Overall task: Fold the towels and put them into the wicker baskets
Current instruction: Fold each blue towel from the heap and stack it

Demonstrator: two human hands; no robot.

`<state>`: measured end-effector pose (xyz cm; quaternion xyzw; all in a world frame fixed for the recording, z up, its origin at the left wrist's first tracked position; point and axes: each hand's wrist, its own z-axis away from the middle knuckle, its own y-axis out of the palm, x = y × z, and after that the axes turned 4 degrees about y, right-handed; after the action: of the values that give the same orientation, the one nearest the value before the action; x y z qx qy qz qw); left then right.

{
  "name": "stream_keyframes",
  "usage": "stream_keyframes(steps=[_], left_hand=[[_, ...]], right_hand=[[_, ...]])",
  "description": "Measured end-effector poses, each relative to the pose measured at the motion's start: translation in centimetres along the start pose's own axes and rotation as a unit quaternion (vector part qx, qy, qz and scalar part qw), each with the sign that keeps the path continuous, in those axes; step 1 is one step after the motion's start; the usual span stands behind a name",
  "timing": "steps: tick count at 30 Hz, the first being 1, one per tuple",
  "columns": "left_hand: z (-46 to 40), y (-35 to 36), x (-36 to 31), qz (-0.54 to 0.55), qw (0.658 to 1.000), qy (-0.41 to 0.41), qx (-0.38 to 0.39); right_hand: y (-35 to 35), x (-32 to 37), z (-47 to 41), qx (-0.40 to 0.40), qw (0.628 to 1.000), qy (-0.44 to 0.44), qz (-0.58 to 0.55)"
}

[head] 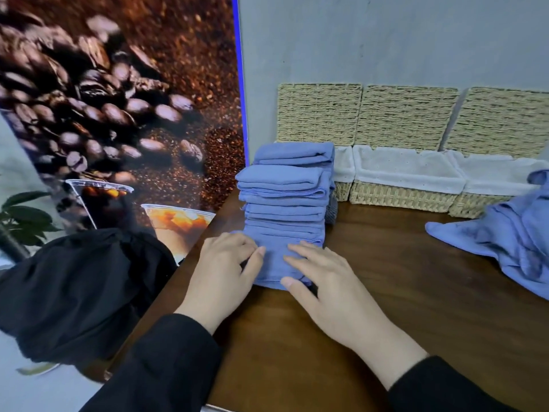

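A folded blue towel (271, 263) lies on the brown table (386, 292) in front of a tall stack of folded blue towels (286, 197). My left hand (222, 272) rests on the towel's left side with fingers flat. My right hand (326, 283) presses its right side, fingers spread straight. Three wicker baskets with white cloth liners stand along the back wall: the left basket (343, 173) partly hidden behind the stack, the middle basket (407, 185), and the right basket (487, 188). Their woven lids lean against the wall. A heap of unfolded blue towels (511, 239) lies at the right.
A poster of coffee beans and drinks (118, 114) stands along the table's left edge. A black cloth (80, 286) and a green plant (20, 221) are off the table to the left. A grey wall (386, 40) backs the baskets.
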<state>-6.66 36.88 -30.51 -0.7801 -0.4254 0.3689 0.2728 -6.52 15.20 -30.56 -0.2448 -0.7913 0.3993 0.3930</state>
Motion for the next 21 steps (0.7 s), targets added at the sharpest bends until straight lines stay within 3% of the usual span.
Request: stream_keyframes(steps=[3, 8, 14, 18, 21], left_hand=[[-0.4, -0.2, -1.9, -0.016, 0.999, 0.030, -0.034], [-1.7, 1.8, -10.0, 0.091, 0.989, 0.107, -0.053], [-4.0, 9.7, -18.5, 0.196, 0.977, 0.051, 0.062], [-6.2, 14.6, -21.6, 0.208, 0.966, 0.027, 0.150], [-8.0, 16.9, -23.3, 0.203, 0.965, 0.033, 0.160]], right_hand=[[-1.2, -0.1, 0.2, -0.080, 0.996, -0.001, -0.051], [-4.9, -4.2, 1.7, -0.161, 0.986, 0.006, -0.029], [-10.7, -14.2, 5.9, -0.232, 0.966, 0.104, 0.036], [-14.8, -21.0, 8.1, -0.295, 0.930, 0.183, 0.123], [-16.9, -24.8, 8.9, -0.311, 0.893, 0.254, 0.202]])
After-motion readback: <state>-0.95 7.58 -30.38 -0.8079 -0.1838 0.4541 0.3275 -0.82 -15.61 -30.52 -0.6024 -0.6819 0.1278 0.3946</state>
